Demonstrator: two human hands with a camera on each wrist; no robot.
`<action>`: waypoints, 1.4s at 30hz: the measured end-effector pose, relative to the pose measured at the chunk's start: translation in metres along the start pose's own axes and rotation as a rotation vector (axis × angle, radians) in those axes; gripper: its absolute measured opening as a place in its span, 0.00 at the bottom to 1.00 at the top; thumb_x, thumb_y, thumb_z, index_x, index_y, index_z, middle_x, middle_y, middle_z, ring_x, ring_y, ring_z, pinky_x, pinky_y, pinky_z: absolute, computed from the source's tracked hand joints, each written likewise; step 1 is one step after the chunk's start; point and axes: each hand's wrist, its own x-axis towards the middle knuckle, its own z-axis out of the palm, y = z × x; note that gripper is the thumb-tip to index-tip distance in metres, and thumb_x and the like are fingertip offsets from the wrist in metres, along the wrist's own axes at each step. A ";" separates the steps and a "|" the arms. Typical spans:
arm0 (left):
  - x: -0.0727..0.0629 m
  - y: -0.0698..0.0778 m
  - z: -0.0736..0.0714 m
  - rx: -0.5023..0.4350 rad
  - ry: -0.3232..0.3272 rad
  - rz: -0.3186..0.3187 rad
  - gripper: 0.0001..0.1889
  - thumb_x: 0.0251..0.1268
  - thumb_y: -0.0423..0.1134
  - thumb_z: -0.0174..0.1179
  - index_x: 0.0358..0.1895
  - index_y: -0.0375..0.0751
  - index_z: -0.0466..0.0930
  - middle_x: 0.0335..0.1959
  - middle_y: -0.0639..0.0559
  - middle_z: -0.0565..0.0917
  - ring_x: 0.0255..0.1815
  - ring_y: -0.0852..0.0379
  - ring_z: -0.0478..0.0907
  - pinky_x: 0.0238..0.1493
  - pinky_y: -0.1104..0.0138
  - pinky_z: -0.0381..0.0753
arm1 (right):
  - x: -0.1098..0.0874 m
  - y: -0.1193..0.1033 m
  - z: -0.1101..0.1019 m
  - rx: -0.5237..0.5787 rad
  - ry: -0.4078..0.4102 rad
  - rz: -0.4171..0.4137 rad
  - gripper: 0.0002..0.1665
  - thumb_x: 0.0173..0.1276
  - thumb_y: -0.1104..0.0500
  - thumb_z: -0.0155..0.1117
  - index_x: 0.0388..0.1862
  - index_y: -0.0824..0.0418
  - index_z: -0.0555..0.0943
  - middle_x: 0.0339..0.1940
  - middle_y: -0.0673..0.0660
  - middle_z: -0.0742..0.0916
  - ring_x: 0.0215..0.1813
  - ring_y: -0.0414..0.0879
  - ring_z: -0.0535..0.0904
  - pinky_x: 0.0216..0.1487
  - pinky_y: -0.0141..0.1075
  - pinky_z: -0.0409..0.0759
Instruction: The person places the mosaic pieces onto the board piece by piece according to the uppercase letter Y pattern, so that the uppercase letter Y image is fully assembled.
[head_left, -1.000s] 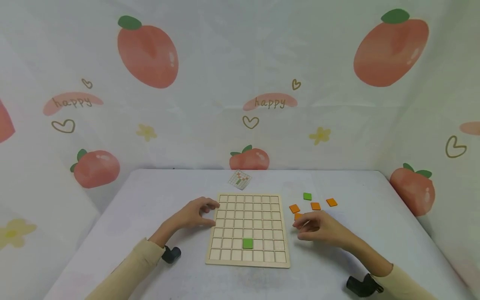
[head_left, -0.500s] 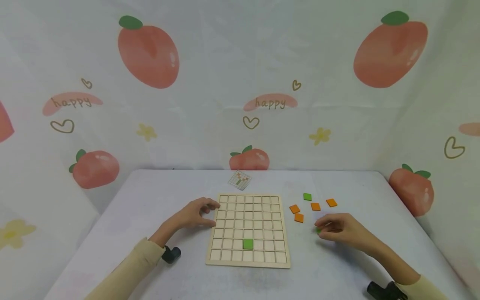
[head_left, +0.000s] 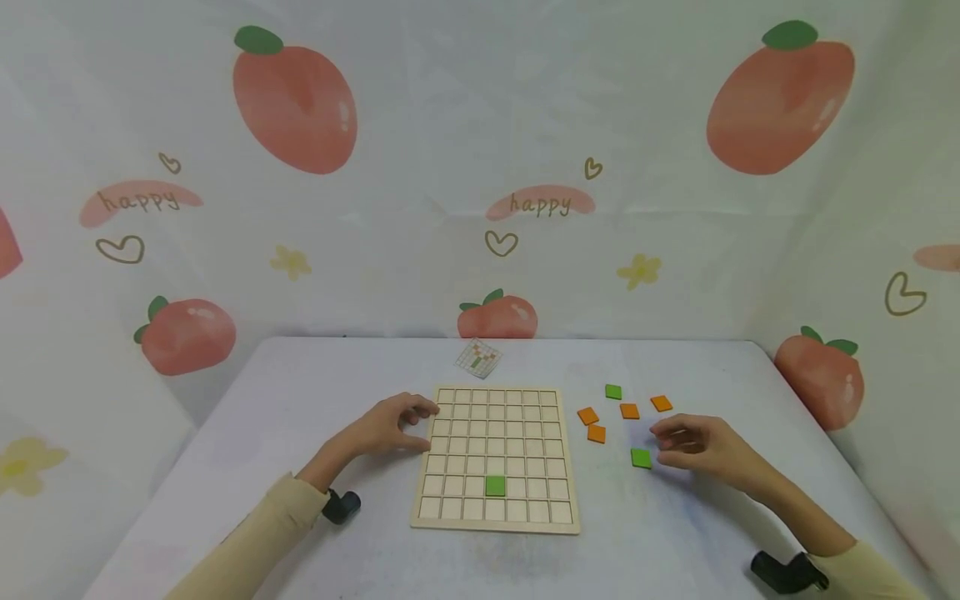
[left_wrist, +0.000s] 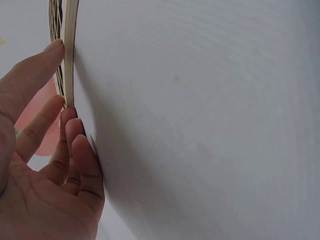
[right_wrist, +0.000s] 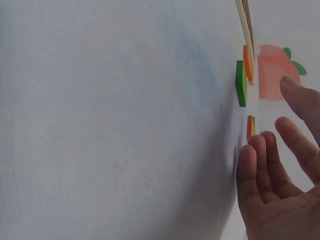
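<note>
Moved: right hand (head_left: 697, 446) has shifted further right over the last half second; near green tile (head_left: 641, 458), mostly behind its fingers then, now shows whole to me.
Right hand: holds nothing I can see; thumb apart from the loosely bent fingers, just right of near green tile — I see a small gap between them in my head view.
Near green tile: flat on the white table (head_left: 487, 571), right of the board (head_left: 536, 467), closer to the person than the other loose tiles.
Left hand (head_left: 386, 425): same spot as before; thumb and forefinger spread along the board's left edge, touching it, which my left wrist view confirms.
Board: pale wood, seven-by-seven grid, flat on the table.
Set green tile (head_left: 495, 486): in the board's middle column, second row from the near edge.
Orange tiles (head_left: 629, 411): four, loose to the right of the board; the two closest to it lie side by side — touching or not, I can't tell.
Far green tile (head_left: 613, 392): on the table, beyond the orange ones.
Card (head_left: 478, 358): past the board's far edge, turned at an angle; printed grid, some orange and green squares.
Wrists: black wrist cameras (head_left: 787, 573), beige sleeves (head_left: 247, 533).
Backdrop (head_left: 420, 125): white, peaches, hearts, yellow flowers, "happy".
</note>
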 end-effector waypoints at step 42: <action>0.002 0.001 -0.001 -0.006 -0.009 0.007 0.28 0.57 0.39 0.77 0.60 0.35 0.79 0.53 0.46 0.81 0.50 0.50 0.78 0.54 0.56 0.76 | 0.010 -0.007 0.027 -0.152 0.018 0.060 0.15 0.59 0.60 0.80 0.44 0.61 0.87 0.40 0.50 0.85 0.38 0.42 0.79 0.40 0.34 0.80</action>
